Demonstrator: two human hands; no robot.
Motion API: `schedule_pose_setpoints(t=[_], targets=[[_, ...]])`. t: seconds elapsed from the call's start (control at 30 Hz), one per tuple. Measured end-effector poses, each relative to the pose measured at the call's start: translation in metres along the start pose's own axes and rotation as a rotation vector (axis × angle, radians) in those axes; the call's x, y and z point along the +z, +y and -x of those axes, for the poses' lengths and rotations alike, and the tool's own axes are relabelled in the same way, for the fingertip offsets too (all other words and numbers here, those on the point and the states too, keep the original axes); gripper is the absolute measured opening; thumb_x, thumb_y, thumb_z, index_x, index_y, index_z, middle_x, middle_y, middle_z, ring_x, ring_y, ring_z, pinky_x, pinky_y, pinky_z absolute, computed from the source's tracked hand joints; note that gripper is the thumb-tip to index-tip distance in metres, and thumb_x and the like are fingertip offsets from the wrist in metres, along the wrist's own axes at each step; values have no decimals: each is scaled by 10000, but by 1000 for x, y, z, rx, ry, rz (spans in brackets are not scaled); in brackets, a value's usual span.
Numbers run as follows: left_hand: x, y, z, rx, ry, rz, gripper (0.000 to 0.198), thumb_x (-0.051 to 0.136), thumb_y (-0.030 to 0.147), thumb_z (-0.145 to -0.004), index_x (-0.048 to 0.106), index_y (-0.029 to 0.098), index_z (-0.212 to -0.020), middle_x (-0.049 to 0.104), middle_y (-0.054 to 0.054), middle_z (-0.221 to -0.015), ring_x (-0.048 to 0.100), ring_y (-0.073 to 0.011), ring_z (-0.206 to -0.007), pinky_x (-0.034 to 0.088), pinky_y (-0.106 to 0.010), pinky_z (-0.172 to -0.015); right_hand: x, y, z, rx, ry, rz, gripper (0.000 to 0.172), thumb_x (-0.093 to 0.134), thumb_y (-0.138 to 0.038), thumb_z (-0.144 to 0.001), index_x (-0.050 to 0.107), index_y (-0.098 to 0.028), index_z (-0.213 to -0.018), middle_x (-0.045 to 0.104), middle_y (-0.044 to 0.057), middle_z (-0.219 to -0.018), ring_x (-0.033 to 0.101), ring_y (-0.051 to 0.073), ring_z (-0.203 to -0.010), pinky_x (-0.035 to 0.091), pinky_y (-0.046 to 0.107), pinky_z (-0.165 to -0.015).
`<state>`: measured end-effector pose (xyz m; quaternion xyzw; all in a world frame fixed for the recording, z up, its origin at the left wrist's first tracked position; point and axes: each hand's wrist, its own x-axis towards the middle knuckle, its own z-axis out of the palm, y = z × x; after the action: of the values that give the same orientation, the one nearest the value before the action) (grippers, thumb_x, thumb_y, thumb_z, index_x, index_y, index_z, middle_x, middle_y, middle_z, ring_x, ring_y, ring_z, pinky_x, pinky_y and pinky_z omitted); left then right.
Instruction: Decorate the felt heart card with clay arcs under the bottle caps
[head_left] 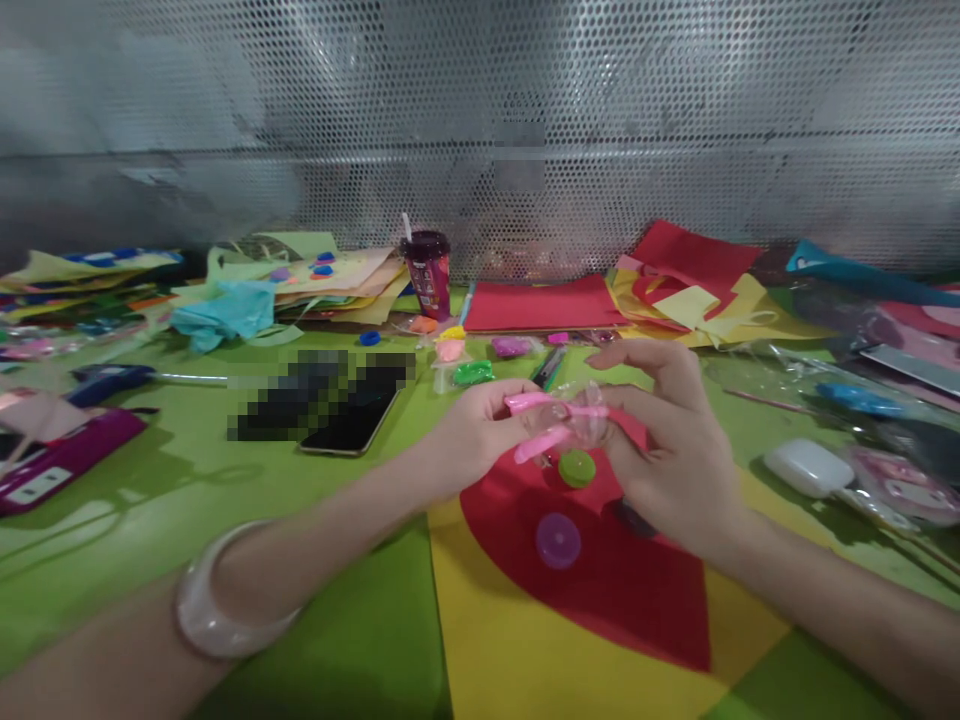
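A pink, strip-like piece (541,442) with clear plastic (592,418) around it is held between both hands above the sheets. My left hand (476,440) pinches its left side; thumb and fingers are closed. On the right side, my right hand (671,450) grips the clear plastic with thumb and fingers, the index finger raised and bent. Whether the pink piece is soft clay or plastic, I cannot tell. Below them, a round green piece (577,468) and a translucent purple disc (558,541) lie on curved red paper (637,600). Yellow paper (495,650) is underneath.
A utility knife (551,368) and small packets, one green (474,373), lie beyond my hands. Left are a phone (356,415) and a purple power strip (82,460). A lidded cup (427,275) stands behind. A white case (808,467) is at right.
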<state>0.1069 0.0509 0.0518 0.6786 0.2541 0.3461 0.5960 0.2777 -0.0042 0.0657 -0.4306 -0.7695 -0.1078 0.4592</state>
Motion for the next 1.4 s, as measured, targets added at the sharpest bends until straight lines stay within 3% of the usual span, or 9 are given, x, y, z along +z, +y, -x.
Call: schedule_pose_setpoints(t=[0.1,0.3,0.6,0.73,0.9,1.03,1.13,1.27,1.4], targets=[[-3,-7,-3,-11,-5,54,288,603,399,-827,517,163,-687,465,54,-563,480,-75,-561,419,-217,-635,-1,8,-3,21,-3,-42,198,459,-95,-867,592,-240,-884,480,80,-1109,473,264,-1084,417,510,-918],[-4,-13,-4,-32,27,117,190,605,343,-815,565,188,-918,619,-1,-827,607,-129,-740,491,-288,-732,0,11,-6,-122,-184,20,153,502,-179,-903,641,-235,-931,440,84,-1297,409,290,-1142,389,516,-917],[6,0,1,-38,-15,25,230,577,388,-839,560,162,-798,555,31,-645,564,-110,-646,463,-244,-680,0,11,-1,-205,-36,105,159,502,-77,-845,595,-202,-815,527,83,-968,486,243,-942,416,457,-795],[1,-3,-2,21,19,-6,271,569,434,-841,549,175,-766,515,42,-618,521,-102,-623,432,-239,-695,-3,18,-4,-133,-18,85,183,466,-64,-839,559,-219,-863,494,99,-1045,478,261,-1028,424,492,-848],[2,-3,-1,42,78,-29,216,558,378,-837,529,176,-765,511,39,-614,526,-110,-615,429,-246,-669,-2,13,-7,-115,-178,-34,106,535,-181,-878,617,-249,-883,446,72,-1259,438,266,-1145,425,489,-922],[5,0,-3,40,52,-89,207,573,372,-809,551,168,-783,541,25,-610,548,-122,-619,447,-253,-649,0,10,-3,-115,-144,-1,152,495,-137,-877,611,-230,-850,518,80,-1130,479,242,-1075,432,453,-885],[-6,-3,-10,63,123,-163,194,533,364,-828,559,172,-818,558,14,-656,565,-126,-652,459,-260,-677,0,18,-4,54,-14,-143,116,472,-181,-889,571,-221,-844,560,69,-972,544,213,-950,456,408,-825],[-37,-14,-25,63,306,-316,196,503,364,-833,530,170,-830,552,-12,-724,577,-157,-713,469,-278,-664,-1,39,-13,542,191,-482,112,481,-328,-894,526,-225,-885,562,24,-831,554,151,-656,473,345,-669],[-62,-27,-33,46,472,-513,261,604,309,-746,534,166,-953,592,-70,-942,580,-234,-901,452,-382,-818,4,55,-15,754,103,-592,241,475,-263,-820,550,-202,-1041,461,-18,-716,443,109,-554,399,266,-536]])
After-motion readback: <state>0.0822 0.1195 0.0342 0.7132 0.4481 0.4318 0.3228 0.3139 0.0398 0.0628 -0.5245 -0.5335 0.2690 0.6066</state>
